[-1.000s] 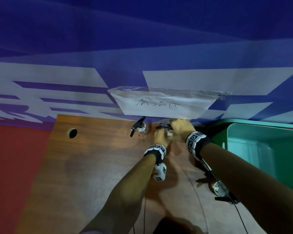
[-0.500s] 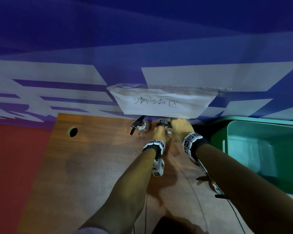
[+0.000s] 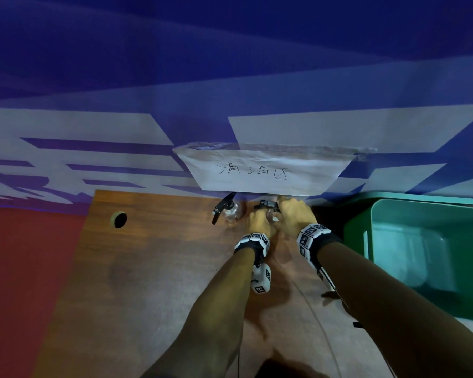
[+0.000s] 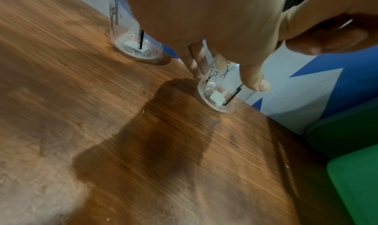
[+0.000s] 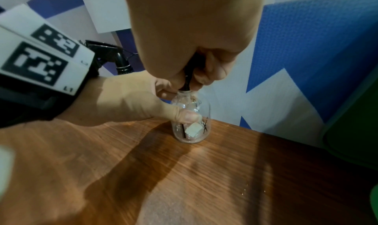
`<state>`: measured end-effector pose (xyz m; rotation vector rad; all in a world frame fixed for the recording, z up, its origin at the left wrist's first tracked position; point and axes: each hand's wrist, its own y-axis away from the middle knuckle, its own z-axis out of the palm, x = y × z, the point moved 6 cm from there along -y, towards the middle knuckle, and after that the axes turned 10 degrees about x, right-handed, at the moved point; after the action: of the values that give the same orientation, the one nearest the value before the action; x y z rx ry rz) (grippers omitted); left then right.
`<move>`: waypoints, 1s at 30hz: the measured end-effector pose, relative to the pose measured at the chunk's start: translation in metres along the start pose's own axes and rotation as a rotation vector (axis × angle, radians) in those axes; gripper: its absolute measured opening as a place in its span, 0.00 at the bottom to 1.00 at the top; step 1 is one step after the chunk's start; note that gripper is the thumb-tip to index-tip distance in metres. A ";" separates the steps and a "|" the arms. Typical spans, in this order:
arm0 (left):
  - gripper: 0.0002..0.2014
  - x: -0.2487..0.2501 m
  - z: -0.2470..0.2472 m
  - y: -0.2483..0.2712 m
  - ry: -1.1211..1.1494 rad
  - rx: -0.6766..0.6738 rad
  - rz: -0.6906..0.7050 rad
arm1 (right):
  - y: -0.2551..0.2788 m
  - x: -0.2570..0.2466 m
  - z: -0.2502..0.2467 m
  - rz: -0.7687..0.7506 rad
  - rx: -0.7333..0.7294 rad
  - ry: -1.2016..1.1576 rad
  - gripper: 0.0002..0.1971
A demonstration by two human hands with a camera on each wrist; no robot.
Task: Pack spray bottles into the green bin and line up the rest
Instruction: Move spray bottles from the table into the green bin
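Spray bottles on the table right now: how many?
2: one bottle standing free by the wall, another bottle beside it held by both hands. The arms may hide more.

A wooden bench (image 3: 153,268) with brown grain stands against a wall (image 3: 230,64) covered in blue material with large white shapes. A white paper sign (image 3: 265,170) with handwritten characters is taped on the wall just above the far edge of the bench. Near the far left corner, the bench top has a round cable hole (image 3: 119,219). Left of the bench there is a red surface (image 3: 25,282). The light is dim, and dark shadows lie on the wood.
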<state>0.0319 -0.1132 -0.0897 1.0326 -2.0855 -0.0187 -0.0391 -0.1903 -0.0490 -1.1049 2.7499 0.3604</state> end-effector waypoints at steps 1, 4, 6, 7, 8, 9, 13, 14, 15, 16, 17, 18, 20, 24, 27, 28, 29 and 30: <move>0.05 -0.002 0.001 -0.001 -0.003 0.002 -0.002 | -0.001 0.000 0.000 -0.003 0.004 0.009 0.15; 0.02 -0.010 0.008 -0.004 -0.014 0.015 -0.008 | 0.000 -0.001 0.001 0.008 0.013 0.024 0.16; 0.03 -0.009 0.008 -0.004 -0.027 0.022 -0.001 | 0.001 -0.001 0.002 0.018 0.021 0.018 0.17; 0.04 -0.007 0.006 -0.003 -0.031 0.018 0.008 | 0.001 -0.002 0.002 0.025 0.026 0.006 0.17; 0.04 -0.006 0.006 -0.004 -0.030 0.015 0.015 | 0.000 -0.001 0.001 0.032 0.029 -0.007 0.18; 0.04 -0.006 0.005 -0.004 -0.027 0.016 0.021 | 0.000 -0.001 0.001 0.037 0.030 -0.012 0.18; 0.03 -0.008 0.008 -0.005 -0.025 0.014 0.030 | 0.001 -0.002 0.000 0.036 0.020 -0.002 0.17; 0.03 -0.008 0.009 -0.006 -0.020 0.014 0.028 | 0.000 -0.002 0.000 0.033 0.011 -0.004 0.16; 0.03 -0.009 0.008 -0.006 -0.011 0.018 0.033 | 0.000 -0.002 -0.001 0.029 0.003 -0.007 0.16; 0.03 -0.009 0.008 -0.007 -0.002 0.024 0.035 | -0.001 -0.002 -0.002 0.027 -0.007 -0.012 0.15; 0.02 -0.009 0.007 -0.007 0.006 0.033 0.031 | -0.002 -0.001 -0.002 0.026 -0.020 -0.021 0.14; 0.01 -0.011 0.009 -0.008 0.014 0.036 0.024 | -0.003 0.000 -0.002 0.024 -0.034 -0.027 0.13; 0.06 -0.017 0.013 -0.010 0.035 0.048 -0.005 | -0.004 0.002 -0.002 0.015 -0.066 -0.030 0.11; 0.09 -0.026 0.022 -0.014 0.016 0.025 -0.029 | -0.006 0.002 -0.002 0.012 -0.082 -0.039 0.11; 0.07 -0.027 0.026 -0.013 0.030 0.031 -0.014 | -0.004 0.002 -0.003 0.025 -0.067 -0.049 0.12; 0.07 -0.024 0.024 -0.010 0.055 0.042 -0.003 | -0.003 0.002 -0.002 0.033 -0.056 -0.052 0.12; 0.07 -0.024 0.020 -0.007 0.108 0.053 -0.008 | -0.001 0.002 -0.002 0.049 -0.050 -0.054 0.12; 0.09 -0.026 0.017 -0.004 0.160 0.069 -0.015 | 0.001 0.002 -0.002 0.067 -0.042 -0.058 0.12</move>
<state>0.0331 -0.1038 -0.1193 1.0554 -1.9450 0.1250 -0.0415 -0.1911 -0.0478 -0.9973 2.7451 0.4533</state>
